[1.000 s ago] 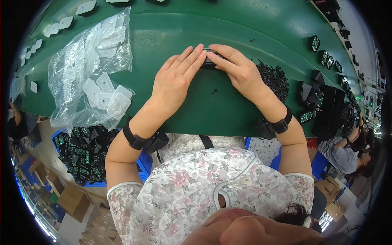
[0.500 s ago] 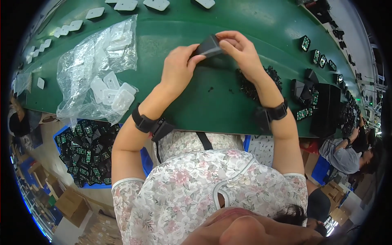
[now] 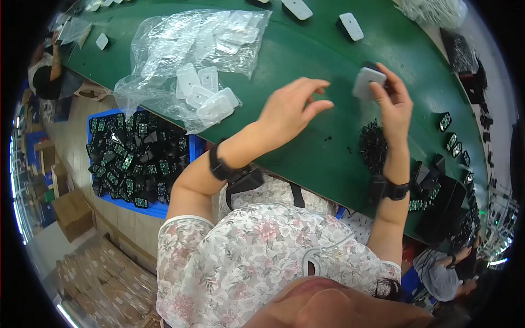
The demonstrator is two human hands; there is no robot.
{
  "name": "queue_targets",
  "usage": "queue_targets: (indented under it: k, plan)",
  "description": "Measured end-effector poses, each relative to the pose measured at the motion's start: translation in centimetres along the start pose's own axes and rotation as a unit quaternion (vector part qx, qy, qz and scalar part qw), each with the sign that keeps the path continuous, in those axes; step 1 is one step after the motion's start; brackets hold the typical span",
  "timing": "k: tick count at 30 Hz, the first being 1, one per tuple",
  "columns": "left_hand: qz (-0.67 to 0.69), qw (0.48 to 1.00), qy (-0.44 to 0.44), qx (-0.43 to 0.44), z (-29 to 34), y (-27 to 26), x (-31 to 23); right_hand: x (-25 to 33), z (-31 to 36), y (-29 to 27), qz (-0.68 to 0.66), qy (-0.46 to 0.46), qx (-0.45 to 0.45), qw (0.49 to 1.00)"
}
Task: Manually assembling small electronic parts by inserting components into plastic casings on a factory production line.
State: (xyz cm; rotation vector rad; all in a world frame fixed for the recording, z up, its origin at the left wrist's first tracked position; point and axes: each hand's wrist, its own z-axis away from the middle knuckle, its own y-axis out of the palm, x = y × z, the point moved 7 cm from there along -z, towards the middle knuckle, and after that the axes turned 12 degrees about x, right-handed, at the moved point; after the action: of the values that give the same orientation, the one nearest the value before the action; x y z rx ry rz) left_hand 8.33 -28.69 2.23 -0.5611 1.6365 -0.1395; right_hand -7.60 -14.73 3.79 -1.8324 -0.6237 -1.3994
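Note:
My right hand grips a small black housing with a white cover plate, thumb on the white face and fingers behind. It is held over the green table, slightly blurred. To its left, my left hand hovers with thumb and fingers apart, nothing between them. Below my right hand, partly behind that wrist, lies a pile of tiny black parts. Left of my left hand, loose white cover plates lie at the mouth of a clear plastic bag.
A blue bin full of black housings with green boards stands below the table edge. White-topped housings sit along the far side. Several board-faced housings and a black box are at right. Other people work at both sides.
My left hand has let go of the black housing. My right hand has carried it rightward and turned it, so its white face shows. The whole view has swung round.

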Motion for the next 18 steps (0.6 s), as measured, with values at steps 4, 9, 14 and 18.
queue_targets:
  k: [4,9,14,18]
  plan:
    - [-0.297,0.952,-0.015,-0.078,4.4,-7.4,-0.1,-3.2,-2.7,-8.2,0.171,0.029,-0.001,0.985]
    - [-0.490,0.850,-0.162,-0.110,8.8,-15.2,4.4,-9.4,-5.6,-16.5,0.164,0.111,0.036,0.979]
    - [-0.511,0.854,-0.095,-0.038,9.7,-15.2,5.6,-11.7,-6.0,-19.1,0.145,0.187,0.038,0.971]
    - [-0.501,0.853,-0.142,0.034,9.4,-14.8,6.3,-12.6,-5.9,-19.2,0.103,0.218,0.038,0.970]
